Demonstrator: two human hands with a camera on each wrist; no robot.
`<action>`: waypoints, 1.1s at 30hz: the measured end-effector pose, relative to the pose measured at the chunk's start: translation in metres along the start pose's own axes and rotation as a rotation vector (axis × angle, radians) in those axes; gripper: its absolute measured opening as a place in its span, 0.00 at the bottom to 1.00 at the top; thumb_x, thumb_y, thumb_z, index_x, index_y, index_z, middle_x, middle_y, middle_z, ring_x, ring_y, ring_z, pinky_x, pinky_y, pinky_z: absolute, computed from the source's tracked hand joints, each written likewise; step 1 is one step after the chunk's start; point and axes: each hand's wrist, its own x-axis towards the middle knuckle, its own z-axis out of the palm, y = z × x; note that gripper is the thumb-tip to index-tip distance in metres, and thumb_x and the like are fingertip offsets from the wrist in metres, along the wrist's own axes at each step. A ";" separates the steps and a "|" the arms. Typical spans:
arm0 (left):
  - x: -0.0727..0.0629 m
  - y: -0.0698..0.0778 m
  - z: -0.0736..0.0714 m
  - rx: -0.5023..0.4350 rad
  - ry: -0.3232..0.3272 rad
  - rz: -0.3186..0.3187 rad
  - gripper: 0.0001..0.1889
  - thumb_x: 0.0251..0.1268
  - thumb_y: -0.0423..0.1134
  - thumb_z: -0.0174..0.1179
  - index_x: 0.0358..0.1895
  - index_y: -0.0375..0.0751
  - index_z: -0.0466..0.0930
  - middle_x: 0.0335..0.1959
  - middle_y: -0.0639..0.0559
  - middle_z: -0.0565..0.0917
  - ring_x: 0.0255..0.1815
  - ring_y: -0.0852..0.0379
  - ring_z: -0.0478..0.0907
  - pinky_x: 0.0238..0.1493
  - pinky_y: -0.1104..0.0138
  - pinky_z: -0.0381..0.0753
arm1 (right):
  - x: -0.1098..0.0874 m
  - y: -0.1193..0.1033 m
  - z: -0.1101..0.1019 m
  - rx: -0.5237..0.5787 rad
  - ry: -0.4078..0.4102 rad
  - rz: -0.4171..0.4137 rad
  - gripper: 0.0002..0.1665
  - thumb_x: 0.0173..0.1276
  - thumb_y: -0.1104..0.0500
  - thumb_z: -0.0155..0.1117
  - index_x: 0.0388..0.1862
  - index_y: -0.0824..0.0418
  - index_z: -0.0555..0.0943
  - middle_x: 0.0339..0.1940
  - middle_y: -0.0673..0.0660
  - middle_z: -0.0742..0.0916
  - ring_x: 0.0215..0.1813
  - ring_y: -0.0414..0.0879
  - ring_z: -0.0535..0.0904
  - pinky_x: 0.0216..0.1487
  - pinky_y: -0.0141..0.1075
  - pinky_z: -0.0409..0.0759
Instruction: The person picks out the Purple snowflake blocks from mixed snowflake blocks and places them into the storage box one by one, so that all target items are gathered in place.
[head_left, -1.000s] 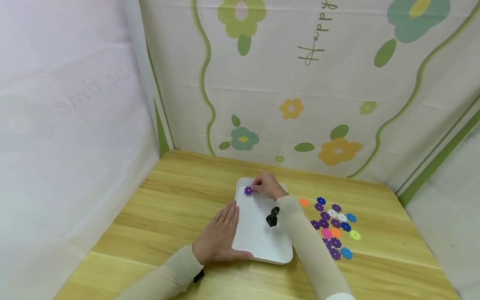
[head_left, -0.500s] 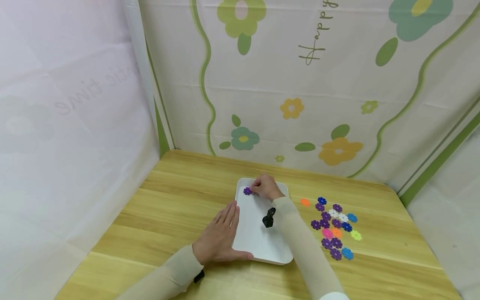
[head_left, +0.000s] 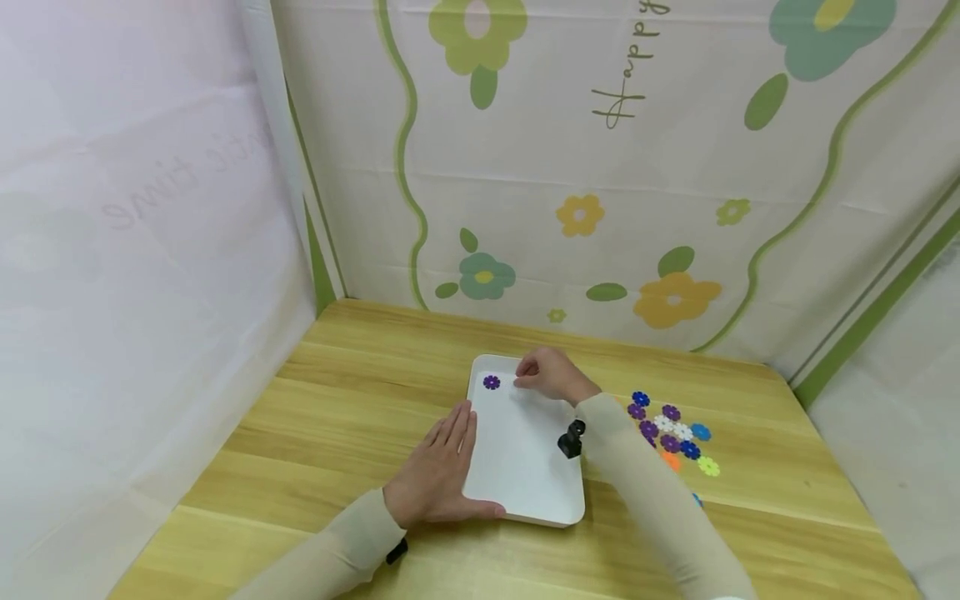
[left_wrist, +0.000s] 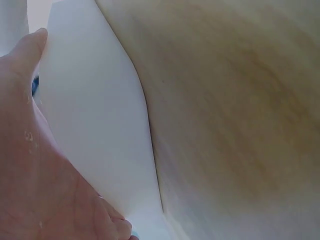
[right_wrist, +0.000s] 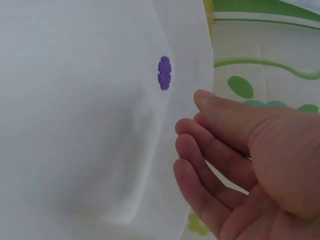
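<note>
Purple and notched like a small flower, one disc (head_left: 491,382) lies inside the white tray (head_left: 517,458), near its far left corner, with no finger on it. Just to the right of that disc, above the tray's far end, is the right hand (head_left: 553,375). Its forearm slants in across the tray's right side, wrist bent so that the fingertips point toward the tray's left wall. The right wrist view shows the fingers loosely curled side by side, the thumb extended above them with a gap between, and nothing held.

At the tray's near left corner rests the left hand (head_left: 435,479). Its fingers are straight and close together, angled along the tray's left wall, while the thumb stretches out sideways along the near wall, so the spread between thumb and forefinger frames the corner. It touches the tray from outside without wrapping around it; the left wrist view has the palm facing the tray's outer wall.

Beige sleeves cover both forearms, and a black mount (head_left: 572,439) sits at the right wrist, over the tray's right edge. To the right of the tray, partly hidden by the right forearm, loose discs (head_left: 682,432) in purple, blue, white, orange and yellow-green are scattered on the wooden table (head_left: 360,400).
</note>
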 end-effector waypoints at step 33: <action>-0.002 0.001 -0.005 -0.011 0.028 0.038 0.70 0.58 0.86 0.51 0.82 0.23 0.51 0.85 0.27 0.52 0.88 0.35 0.52 0.85 0.47 0.62 | -0.147 0.128 -0.041 -0.322 -0.026 -0.161 0.22 0.68 0.60 0.77 0.59 0.64 0.87 0.56 0.60 0.92 0.58 0.58 0.89 0.56 0.49 0.89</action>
